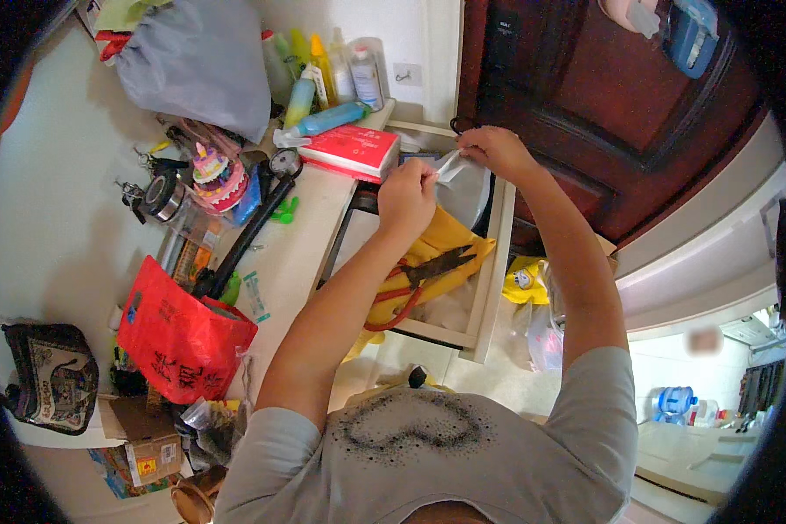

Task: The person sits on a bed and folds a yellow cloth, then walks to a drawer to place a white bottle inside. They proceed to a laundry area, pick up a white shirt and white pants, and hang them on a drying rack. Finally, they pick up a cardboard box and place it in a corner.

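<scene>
My left hand (407, 196) pinches one end of a small white strip (448, 171), perhaps plastic or paper. The other end is held by my right hand (498, 152), so the strip spans the gap between them. A thin black loop (460, 124) shows beside my right fingers; I cannot tell whether they hold it. Both hands are above a pulled-out drawer (491, 288). Inside it lie a yellow cloth or bag (455, 229) and large scissors (439, 267) with red handles. A pale grey sheet or pouch (471, 193) fills the far end.
Left of the drawer, the white tabletop (298, 229) carries a red tissue pack (360, 147), several bottles (367, 75), a toy cake (216, 170) and a red bag (183, 334). A grey drawstring bag (200, 65) stands behind. A dark wooden door (583, 78) is beyond the drawer.
</scene>
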`<action>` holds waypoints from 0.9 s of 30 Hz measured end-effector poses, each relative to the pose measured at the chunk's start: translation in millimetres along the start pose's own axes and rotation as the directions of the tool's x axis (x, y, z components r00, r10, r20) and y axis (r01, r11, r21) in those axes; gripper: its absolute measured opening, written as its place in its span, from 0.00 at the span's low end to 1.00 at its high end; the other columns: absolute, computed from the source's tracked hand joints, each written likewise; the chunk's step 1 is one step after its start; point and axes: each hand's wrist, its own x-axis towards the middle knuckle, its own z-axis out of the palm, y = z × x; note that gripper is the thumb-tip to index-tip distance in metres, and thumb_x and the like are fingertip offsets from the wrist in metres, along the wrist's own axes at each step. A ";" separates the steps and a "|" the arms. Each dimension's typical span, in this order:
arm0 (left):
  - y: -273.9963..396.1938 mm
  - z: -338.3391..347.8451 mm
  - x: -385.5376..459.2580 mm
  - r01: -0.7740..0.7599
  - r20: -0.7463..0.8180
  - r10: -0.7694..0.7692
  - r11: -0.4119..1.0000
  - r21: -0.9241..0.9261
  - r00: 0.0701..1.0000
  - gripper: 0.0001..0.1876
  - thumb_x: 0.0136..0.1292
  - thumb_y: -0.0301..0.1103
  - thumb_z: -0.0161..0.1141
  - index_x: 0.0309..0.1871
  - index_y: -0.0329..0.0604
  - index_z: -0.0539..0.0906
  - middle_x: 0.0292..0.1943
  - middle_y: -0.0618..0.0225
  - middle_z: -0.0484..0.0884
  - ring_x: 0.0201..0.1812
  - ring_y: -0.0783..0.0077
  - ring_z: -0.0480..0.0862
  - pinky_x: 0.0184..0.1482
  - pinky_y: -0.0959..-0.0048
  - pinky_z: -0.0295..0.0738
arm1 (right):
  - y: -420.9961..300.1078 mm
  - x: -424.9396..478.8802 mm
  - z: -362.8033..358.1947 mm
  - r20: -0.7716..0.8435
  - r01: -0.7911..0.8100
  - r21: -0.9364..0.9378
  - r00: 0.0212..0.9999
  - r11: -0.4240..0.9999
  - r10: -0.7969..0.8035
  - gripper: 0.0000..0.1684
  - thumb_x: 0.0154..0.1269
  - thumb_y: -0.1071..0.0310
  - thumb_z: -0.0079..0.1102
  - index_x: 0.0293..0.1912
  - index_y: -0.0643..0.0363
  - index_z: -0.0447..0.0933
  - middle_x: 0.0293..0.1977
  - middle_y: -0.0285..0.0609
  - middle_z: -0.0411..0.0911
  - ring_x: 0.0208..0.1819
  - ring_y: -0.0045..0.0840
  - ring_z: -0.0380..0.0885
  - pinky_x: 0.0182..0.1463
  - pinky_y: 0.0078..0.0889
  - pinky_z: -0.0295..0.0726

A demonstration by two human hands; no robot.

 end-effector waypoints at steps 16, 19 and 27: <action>21.9 -20.2 20.0 -0.421 0.228 0.365 0.861 0.285 0.903 0.06 0.53 0.27 0.56 0.35 0.43 0.79 0.32 0.61 0.76 0.37 0.59 0.78 0.36 0.65 0.75 | -31.9 -8.8 -8.0 -0.071 0.170 -0.099 0.982 0.980 -0.178 0.05 0.53 0.68 0.58 0.33 0.56 0.77 0.31 0.39 0.77 0.36 0.36 0.75 0.40 0.38 0.75; 23.0 -18.9 20.4 -0.444 0.270 0.365 0.827 0.346 0.891 0.06 0.55 0.29 0.54 0.35 0.44 0.79 0.30 0.63 0.75 0.36 0.60 0.79 0.35 0.64 0.75 | -34.6 -9.6 -7.7 -0.090 0.181 -0.144 0.977 0.973 -0.195 0.06 0.51 0.71 0.59 0.33 0.58 0.77 0.31 0.41 0.77 0.36 0.37 0.75 0.40 0.37 0.75; 24.5 -17.6 18.2 -0.231 0.124 0.208 0.949 0.215 0.970 0.04 0.49 0.26 0.60 0.29 0.41 0.78 0.29 0.60 0.75 0.31 0.59 0.79 0.31 0.63 0.75 | -38.0 -14.1 -0.5 -0.286 0.193 -0.175 0.929 0.966 -0.237 0.08 0.45 0.70 0.64 0.28 0.56 0.74 0.28 0.40 0.76 0.30 0.37 0.76 0.37 0.37 0.75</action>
